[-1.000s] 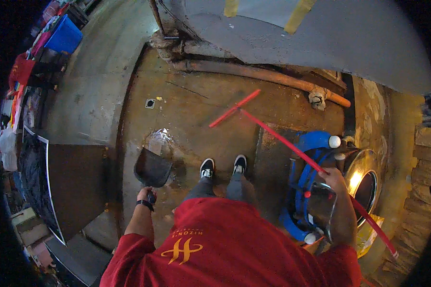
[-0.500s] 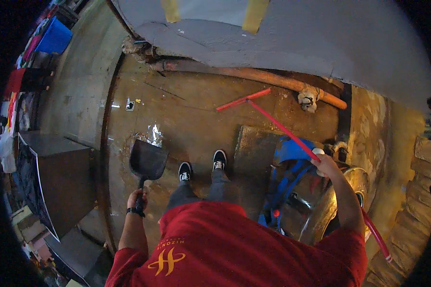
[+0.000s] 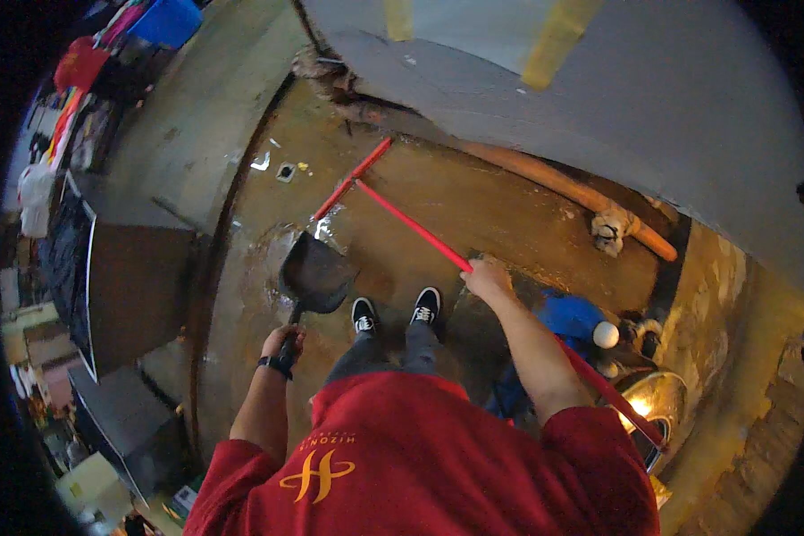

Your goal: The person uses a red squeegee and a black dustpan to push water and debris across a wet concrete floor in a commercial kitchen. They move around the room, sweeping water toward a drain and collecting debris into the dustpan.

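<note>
Left hand, fingers wrapped round the handle of a black dustpan over wet floor — likely light, stiff, best held there. Just beyond, a red squeegee, probably light, maybe slippery — fingers of the right hand encircle its pole.

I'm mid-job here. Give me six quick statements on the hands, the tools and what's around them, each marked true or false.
1. The left hand holds a black dustpan. True.
2. Only one hand is holding a tool. False: the right hand holds a red floor squeegee.
3. The squeegee's head is farther from the black shoes than the dustpan is. True.
4. Both wrists are bare. False: the left one wears a dark wristband.
5. An orange pipe lies to the right of the squeegee's head. True.
6. The shoes stand inside the dustpan. False: they are to its right.
</note>
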`<state>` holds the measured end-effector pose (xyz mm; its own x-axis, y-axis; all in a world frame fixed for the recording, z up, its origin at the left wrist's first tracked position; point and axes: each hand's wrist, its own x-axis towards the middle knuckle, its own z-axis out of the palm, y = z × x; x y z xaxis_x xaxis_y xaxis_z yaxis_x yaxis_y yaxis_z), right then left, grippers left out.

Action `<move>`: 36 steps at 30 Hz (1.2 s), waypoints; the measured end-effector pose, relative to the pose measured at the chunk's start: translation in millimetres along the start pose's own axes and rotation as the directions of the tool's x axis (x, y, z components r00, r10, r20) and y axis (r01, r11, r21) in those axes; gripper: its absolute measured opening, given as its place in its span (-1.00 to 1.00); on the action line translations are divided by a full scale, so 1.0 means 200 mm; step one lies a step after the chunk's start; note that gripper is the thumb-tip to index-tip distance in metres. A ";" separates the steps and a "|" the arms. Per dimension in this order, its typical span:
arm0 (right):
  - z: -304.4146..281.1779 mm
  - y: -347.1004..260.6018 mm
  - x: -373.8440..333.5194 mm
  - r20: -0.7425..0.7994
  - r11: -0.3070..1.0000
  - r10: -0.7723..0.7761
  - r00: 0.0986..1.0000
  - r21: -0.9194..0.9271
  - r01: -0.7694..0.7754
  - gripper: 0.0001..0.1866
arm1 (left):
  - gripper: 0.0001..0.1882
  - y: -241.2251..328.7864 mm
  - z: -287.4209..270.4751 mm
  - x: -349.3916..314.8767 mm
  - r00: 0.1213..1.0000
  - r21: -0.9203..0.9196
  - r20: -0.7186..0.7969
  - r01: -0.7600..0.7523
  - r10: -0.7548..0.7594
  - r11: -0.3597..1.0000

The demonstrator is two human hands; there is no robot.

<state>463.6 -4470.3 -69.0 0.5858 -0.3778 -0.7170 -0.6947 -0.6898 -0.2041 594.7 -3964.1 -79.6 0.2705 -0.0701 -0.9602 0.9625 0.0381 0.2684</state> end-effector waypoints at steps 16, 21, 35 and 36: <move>-0.36 1.06 -1.48 0.126 0.772 0.478 0.869 0.412 -0.484 -0.66 | -0.88 -0.02 -0.28 0.24 0.985 -0.145 -0.171 -0.023 -0.002 0.989; -0.24 1.36 -1.58 0.251 0.516 0.682 0.687 0.501 -0.695 -0.63 | -0.85 0.04 -0.23 0.27 0.990 -0.120 -0.136 0.007 -0.024 0.993; -0.40 1.64 -0.94 0.037 0.778 0.502 0.864 0.418 -0.470 -0.66 | -0.85 0.18 0.03 0.15 0.997 0.014 0.057 0.042 -0.042 0.999; -0.41 1.60 -0.90 0.024 0.777 0.494 0.869 0.437 -0.454 -0.64 | -0.85 0.19 0.04 0.13 0.997 0.009 0.055 0.058 -0.058 0.998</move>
<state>170.8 -4674.0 49.7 0.1555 -0.6546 -0.7398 -0.9878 -0.0945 -0.1240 638.5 -3973.3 -93.5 0.2147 -0.1273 -0.9684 0.9767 0.0250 0.2132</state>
